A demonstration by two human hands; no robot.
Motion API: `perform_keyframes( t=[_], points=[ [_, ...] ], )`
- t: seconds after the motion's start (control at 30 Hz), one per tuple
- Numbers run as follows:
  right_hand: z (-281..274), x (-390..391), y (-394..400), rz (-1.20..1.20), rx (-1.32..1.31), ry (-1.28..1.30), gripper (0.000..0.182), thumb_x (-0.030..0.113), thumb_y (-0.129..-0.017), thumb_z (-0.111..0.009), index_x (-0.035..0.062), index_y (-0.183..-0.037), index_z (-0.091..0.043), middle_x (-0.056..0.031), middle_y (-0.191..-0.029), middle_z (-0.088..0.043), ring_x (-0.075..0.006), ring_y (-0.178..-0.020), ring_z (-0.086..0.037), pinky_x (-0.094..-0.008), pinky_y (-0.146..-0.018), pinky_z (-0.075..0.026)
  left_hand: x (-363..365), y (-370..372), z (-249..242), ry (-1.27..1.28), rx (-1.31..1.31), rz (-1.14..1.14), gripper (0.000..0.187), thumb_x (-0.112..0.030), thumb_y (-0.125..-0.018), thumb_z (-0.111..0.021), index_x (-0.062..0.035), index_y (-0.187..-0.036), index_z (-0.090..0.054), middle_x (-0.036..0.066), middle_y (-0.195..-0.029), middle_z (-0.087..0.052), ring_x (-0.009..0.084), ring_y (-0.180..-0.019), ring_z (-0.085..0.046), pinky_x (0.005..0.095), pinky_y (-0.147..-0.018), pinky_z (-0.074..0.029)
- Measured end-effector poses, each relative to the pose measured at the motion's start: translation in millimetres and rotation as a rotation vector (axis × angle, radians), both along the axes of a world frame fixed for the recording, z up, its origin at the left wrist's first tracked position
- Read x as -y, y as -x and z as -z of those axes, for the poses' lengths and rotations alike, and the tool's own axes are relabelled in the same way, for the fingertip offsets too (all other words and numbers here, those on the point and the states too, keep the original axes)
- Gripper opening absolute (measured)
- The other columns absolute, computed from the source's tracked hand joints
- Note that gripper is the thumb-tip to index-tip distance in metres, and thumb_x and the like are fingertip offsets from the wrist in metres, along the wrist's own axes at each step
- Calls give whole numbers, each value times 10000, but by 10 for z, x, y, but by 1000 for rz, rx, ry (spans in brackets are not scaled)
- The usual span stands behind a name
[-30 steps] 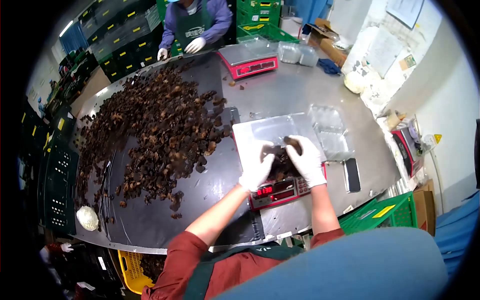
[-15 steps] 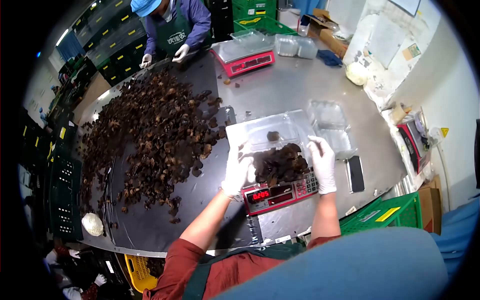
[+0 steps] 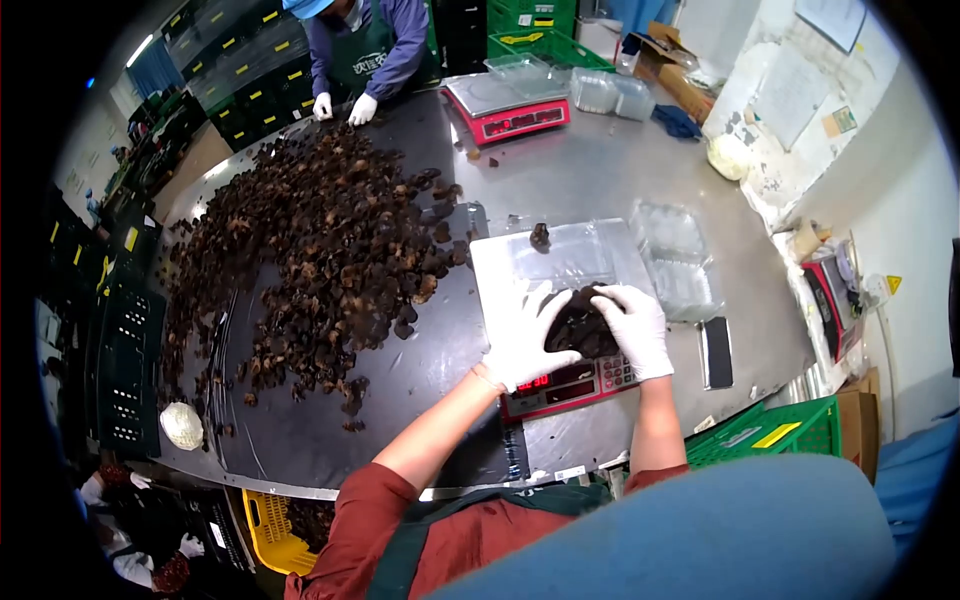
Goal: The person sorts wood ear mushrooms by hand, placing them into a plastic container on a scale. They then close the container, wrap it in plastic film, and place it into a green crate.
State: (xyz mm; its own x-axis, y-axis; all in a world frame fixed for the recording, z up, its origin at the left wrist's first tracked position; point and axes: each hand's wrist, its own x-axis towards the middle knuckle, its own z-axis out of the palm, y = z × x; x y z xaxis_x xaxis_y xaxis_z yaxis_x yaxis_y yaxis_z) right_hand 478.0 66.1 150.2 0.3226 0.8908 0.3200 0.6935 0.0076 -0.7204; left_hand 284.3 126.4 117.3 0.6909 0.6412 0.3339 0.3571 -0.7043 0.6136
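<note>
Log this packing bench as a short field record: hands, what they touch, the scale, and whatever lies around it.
left hand: white glove, cupped against the left side of the dark mushroom heap
right hand: white glove, pressed on the heap's right side
heap sits on: near scale, red, lit display
clear tray: on the scale behind the heap, one dark piece at its far edge
loose mushrooms: spread over the steel table, left of the scale
phone: flat, right of the scale
co-worker: far side, gloved, beside a second scale

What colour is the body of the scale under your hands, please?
Red, on the scale, best seen in the head view.
</note>
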Motion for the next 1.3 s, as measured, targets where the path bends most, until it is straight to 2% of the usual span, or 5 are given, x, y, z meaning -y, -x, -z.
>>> perform_keyframes(
  t=[0.27, 0.47, 0.87, 1.07, 1.3],
  points=[
    [-198, 320, 379, 67, -683, -197, 135, 131, -898, -662, 6, -949, -670, -31, -835, -657, -101, -757, -588, -249, -698, -482, -68, 248, 42, 165, 215, 6, 861, -330, -689, -784, -58, -1402, -385, 211, -1408, -368, 380, -1274, -367, 480, -1083, -294],
    [237, 398, 1634, -604, -923, 316, 197, 181, -898, -657, 0, -974, -660, -51, -791, -669, -98, -670, -597, -268, -615, -485, -73, 1368, 482, 413, 584, -623, 387, -81, -872, -546, -1, -1250, -528, 120, -1237, -549, 219, -1118, -536, 350, -980, -419],
    [779, -12, 2248, -725, -503, 7, 295, 144, -834, -692, 44, -1101, -620, -93, -978, -603, -190, -934, -592, -305, -825, -483, 873, 2589, 1523, -13, -57, -737, 346, -120, -950, -490, -12, -1277, -518, 193, -1295, -502, 351, -1233, -451, 414, -1080, -320],
    [-154, -376, 1038, -328, -308, -16, 206, 156, -825, -671, 58, -1006, -674, -88, -935, -652, -214, -872, -635, -342, -796, -510, 718, 2316, 1250, 122, 236, -829, 346, -70, -931, -516, -3, -1270, -503, 171, -1270, -511, 289, -1214, -475, 385, -1049, -356],
    [532, -1192, -591, 245, 191, 93, 423, 279, -844, -618, 19, -1177, -599, -201, -1115, -633, -360, -1043, -602, -416, -930, -466, 634, 1473, 669, 716, 558, -373, 449, -44, -942, -534, -24, -1371, -402, 68, -998, -608, 145, -883, -589, 270, -812, -489]
  ],
)
